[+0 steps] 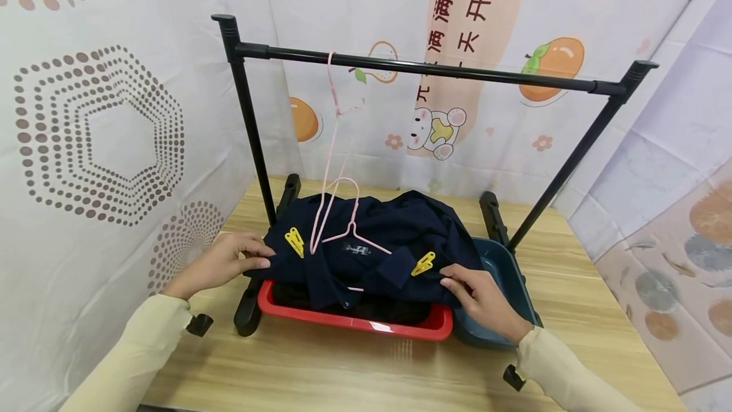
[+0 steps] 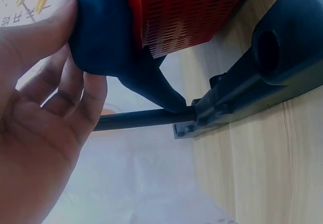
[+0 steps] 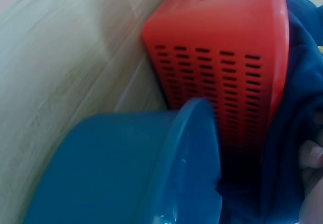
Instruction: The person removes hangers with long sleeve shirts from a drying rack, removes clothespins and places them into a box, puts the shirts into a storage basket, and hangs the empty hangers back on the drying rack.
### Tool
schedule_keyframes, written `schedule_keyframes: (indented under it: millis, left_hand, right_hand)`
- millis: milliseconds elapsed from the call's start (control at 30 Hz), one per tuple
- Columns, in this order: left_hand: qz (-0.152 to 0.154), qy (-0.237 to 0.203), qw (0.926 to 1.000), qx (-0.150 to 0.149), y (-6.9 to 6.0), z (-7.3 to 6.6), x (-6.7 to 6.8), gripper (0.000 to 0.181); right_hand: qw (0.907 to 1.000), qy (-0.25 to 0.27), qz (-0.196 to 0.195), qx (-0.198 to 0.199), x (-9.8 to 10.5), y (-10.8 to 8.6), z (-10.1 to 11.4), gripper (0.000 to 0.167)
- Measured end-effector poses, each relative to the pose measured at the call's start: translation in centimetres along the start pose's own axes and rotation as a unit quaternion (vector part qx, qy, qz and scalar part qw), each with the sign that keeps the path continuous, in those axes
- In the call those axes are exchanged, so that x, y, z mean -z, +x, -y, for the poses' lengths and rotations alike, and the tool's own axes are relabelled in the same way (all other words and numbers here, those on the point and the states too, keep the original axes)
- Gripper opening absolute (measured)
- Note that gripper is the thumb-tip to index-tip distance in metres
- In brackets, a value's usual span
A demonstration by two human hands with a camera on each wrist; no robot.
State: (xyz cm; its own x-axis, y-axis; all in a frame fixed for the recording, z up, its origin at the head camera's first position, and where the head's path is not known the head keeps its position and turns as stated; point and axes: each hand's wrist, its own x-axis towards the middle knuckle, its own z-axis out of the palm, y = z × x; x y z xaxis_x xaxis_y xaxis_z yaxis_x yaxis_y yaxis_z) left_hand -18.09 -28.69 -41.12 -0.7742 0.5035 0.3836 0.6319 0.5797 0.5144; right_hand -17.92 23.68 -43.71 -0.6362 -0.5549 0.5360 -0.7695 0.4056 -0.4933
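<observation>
A dark navy garment (image 1: 412, 227) with a collar lies spread over the red basket (image 1: 354, 324). A pink hanger (image 1: 352, 227) sits at its neck, partly inside the cloth. Yellow clips (image 1: 294, 242) are on the left side and more yellow clips (image 1: 424, 264) on the right. My left hand (image 1: 229, 260) pinches the garment's left edge between thumb and fingers; the left wrist view shows the cloth (image 2: 101, 27) in that grip. My right hand (image 1: 483, 297) pinches the right edge. In the right wrist view, only part of the right hand (image 3: 313, 173) shows against the cloth.
A black rack (image 1: 429, 69) stands over the basket, its feet on the wooden table (image 1: 286, 374). Another pink hanger (image 1: 334, 91) hangs from its bar. A blue basin (image 1: 503, 272) is right of the basket, partly under the garment. Dark cloth (image 1: 394, 311) lies in the red basket.
</observation>
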Motion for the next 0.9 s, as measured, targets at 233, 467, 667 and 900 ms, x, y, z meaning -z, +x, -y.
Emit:
schedule_keyframes:
  millis: [233, 467, 667, 900]
  left_hand:
    - [-0.001, 0.000, 0.9999, -0.011, -0.1, 0.1, 0.1, 0.019]
    - [0.004, -0.025, 0.9997, -0.006, -0.2, 0.2, 0.1, 0.019]
    - [0.017, -0.043, 0.9989, 0.007, -0.2, 0.1, 0.1, 0.017]
    - [0.017, -0.047, 0.9987, 0.008, -0.1, 0.0, 0.2, 0.018]
  right_hand:
    - [0.9995, -0.015, 0.003, 0.027, 0.1, -0.2, -0.3, 0.029]
    - [0.9996, -0.025, 0.013, -0.003, 0.6, 0.4, 0.0, 0.030]
    - [0.9990, -0.033, 0.006, -0.029, 1.0, 1.2, 0.9, 0.028]
    - [0.9981, -0.033, 0.004, -0.051, 1.1, 2.4, 2.2, 0.026]
